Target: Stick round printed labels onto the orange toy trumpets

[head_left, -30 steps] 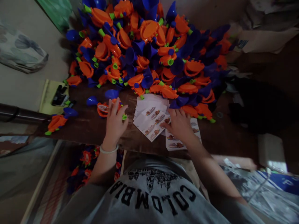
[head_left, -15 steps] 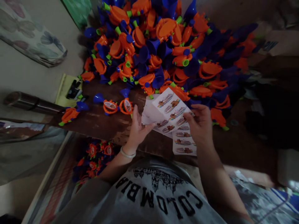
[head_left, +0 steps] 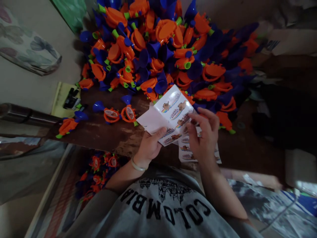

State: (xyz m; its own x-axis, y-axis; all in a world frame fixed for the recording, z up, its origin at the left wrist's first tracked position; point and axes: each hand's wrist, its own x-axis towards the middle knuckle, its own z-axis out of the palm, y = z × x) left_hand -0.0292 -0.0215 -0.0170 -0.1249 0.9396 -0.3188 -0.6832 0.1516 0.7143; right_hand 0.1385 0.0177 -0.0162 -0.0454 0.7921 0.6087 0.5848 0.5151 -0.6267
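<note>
My left hand (head_left: 150,147) is closed on a white sticker sheet (head_left: 170,102), its thumb lying over the lower left part. Oval stickers with a brown animal and a rainbow are printed on the sheet, and its left part is bent and blank. At the right edge of the sheet is my right hand (head_left: 205,134), thumb and index finger apart; whether the fingertips touch a sticker I cannot tell. Below it another sticker sheet (head_left: 185,155) lies on the table. Left of my hands are two orange toy trumpets, one (head_left: 111,114) beside the other (head_left: 129,113), with oval stickers on them.
A large heap of orange and blue toy trumpets (head_left: 165,29) covers the back of the brown table (head_left: 99,134). At the left lie another toy trumpet (head_left: 67,126), a dark cylinder (head_left: 29,114) and a yellow pad (head_left: 58,100). Stickered trumpets (head_left: 96,162) lie below the table edge.
My left hand has gone from flat beside the sheet to gripping it with the thumb on top. The right fingers have let go and moved over its right edge. The view has shifted slightly.
</note>
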